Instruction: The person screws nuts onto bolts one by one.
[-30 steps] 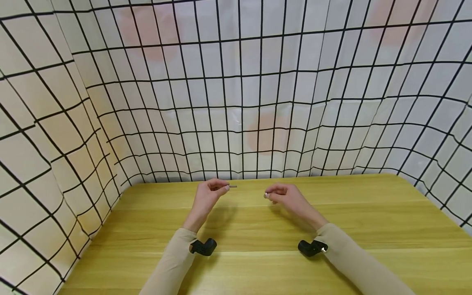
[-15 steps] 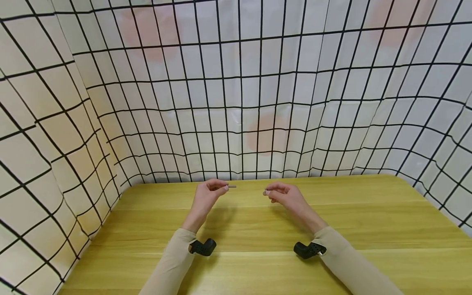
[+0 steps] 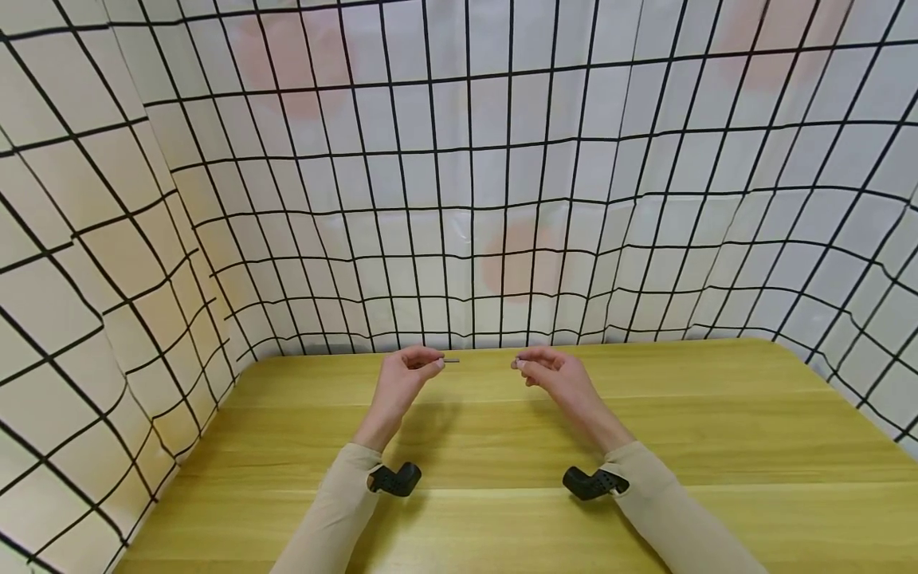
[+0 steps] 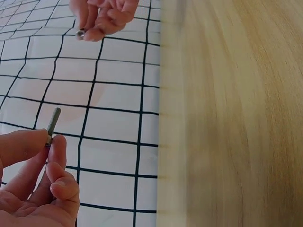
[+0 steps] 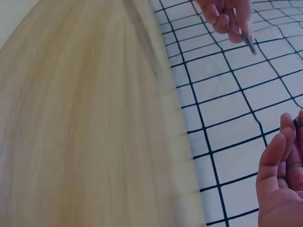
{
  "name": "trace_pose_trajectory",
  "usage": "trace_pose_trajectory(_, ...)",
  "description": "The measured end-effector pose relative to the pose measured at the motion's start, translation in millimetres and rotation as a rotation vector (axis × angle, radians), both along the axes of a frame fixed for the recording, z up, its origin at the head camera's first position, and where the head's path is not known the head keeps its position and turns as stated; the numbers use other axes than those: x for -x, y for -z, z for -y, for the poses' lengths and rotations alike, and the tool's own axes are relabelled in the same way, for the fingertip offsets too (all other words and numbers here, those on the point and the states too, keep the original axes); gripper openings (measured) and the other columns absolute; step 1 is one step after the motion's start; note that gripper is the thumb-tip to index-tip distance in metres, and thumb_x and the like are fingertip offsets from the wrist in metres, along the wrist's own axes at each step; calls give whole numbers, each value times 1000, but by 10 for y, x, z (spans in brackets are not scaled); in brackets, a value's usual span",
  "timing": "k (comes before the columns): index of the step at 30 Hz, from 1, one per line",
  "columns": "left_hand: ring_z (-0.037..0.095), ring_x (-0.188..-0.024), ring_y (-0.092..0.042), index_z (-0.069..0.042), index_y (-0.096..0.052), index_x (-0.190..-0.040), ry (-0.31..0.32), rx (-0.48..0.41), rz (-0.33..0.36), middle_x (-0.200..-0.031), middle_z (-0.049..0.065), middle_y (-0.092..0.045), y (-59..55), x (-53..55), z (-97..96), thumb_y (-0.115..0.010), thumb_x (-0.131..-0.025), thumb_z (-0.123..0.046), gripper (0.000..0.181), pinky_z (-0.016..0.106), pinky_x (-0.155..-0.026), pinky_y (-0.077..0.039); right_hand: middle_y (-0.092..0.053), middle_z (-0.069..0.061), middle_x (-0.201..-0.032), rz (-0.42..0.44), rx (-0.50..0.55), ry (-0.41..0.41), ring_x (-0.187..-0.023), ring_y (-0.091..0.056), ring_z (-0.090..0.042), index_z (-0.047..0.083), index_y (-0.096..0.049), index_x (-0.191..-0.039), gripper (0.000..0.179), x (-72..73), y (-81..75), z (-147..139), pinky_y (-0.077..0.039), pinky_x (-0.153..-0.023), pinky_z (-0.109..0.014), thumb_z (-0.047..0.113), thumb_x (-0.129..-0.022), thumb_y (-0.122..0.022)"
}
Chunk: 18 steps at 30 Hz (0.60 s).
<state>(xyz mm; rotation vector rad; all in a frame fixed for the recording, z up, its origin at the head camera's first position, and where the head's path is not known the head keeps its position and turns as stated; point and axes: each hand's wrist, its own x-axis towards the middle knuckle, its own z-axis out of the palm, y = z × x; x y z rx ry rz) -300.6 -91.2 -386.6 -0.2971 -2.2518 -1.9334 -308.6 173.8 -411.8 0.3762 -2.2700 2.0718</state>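
My left hand (image 3: pixel 403 381) pinches a metal bolt (image 3: pixel 451 360) by its head end between thumb and index finger. The bolt's threaded shank (image 4: pixel 55 118) sticks out bare toward the other hand. Across a short gap, my right hand (image 3: pixel 565 381) pinches a small metal nut (image 4: pixel 80 33) between thumb and fingertips. Fingers cover much of the nut, and only a bit of it shows at the right edge of the right wrist view. Both hands are raised over the far part of the table, with bolt and nut apart at about the same height.
A wooden table (image 3: pixel 473 454) lies below the hands. A white cloth with a black grid (image 3: pixel 445 175) hangs behind its far edge and along both sides. A black wrist camera (image 3: pixel 396 480) juts from the left sleeve and another camera (image 3: pixel 594 483) from the right.
My right hand has risen slightly, away from me, and its forearm has shifted left. The nut is now about level with the bolt. The left hand has stayed nearly still, holding the bolt.
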Motion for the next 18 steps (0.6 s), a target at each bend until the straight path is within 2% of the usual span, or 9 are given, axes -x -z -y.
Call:
trace_pose_trajectory(4,18,-86,-62,4,-72,-103,-7,-4,1,-95,8,-70,-13,3,1,-71,-89,-6,17,50,-89,-48,-67,-20,-112,-22,1,-10,-101,-57,-43,-7,-62,-118,40,-10,-31,26,-53,-83,-35,24,-94,-70)
trace_pose_trajectory(6,18,-87,-62,3,-73,-102,-13,-3,2,-94,8,-70,-20,2,4,-71,-90,-6,15,47,-88,-48,-68,-19,-111,-28,8,-13,-96,-60,-35,-8,-61,-118,40,-16,-50,40,-53,-82,-34,24,-94,-70)
trace_pose_trajectory(11,18,-87,-61,1,-73,-102,-18,-22,20,-94,6,-70,-42,-3,6,-71,-89,-6,14,50,-90,-47,-66,-23,-112,-35,26,-15,-87,-62,-17,-7,-62,-115,34,-28,-89,60,-53,-80,-32,19,-95,-69)
trace_pose_trajectory(15,18,-87,-61,1,-74,-102,-22,-21,25,-94,5,-70,-63,-15,2,-72,-89,-7,15,51,-89,-46,-65,-24,-114,-43,46,-27,-87,-62,-15,-9,-61,-116,32,-30,-106,62,-53,-79,-31,15,-96,-67)
trace_pose_trajectory(18,19,-87,-61,1,-74,-102,-18,-23,21,-94,6,-70,-80,-29,1,-72,-89,-8,16,52,-89,-45,-68,-18,-110,-54,58,-33,-87,-62,-15,-9,-61,-117,31,-40,-119,59,-53,-79,-30,14,-96,-66)
